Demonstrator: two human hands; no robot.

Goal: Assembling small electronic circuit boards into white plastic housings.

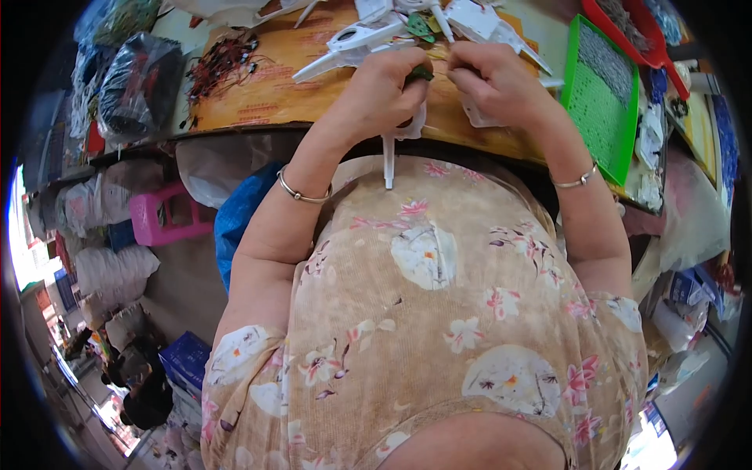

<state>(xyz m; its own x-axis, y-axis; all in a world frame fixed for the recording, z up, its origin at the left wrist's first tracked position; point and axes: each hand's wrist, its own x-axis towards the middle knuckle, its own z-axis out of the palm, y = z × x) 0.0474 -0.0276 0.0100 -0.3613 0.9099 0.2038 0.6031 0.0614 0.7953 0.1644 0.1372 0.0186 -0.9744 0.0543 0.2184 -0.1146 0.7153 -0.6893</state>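
Note:
Both my hands are raised over the near edge of the table, close together. My left hand (389, 92) is closed round a white plastic part, whose narrow stem (388, 160) hangs down past the table edge. A small dark green piece (420, 74) shows at its fingertips. My right hand (501, 82) has its fingers curled in a pinch; what they hold is hidden. Under it a white plastic piece (479, 114) shows partly; I cannot tell whether it is gripped. Beyond my hands lie several white plastic shells (352, 45) with long stems, and flat green pieces (421, 27).
Dark red and black wires (223, 63) lie heaped at left on the orange sheet (266, 98), near a black plastic bag (137, 86). On the right are a green tray (636, 129) of small grey parts and a red scoop-like container (654, 55). A pink stool (149, 215) stands below left.

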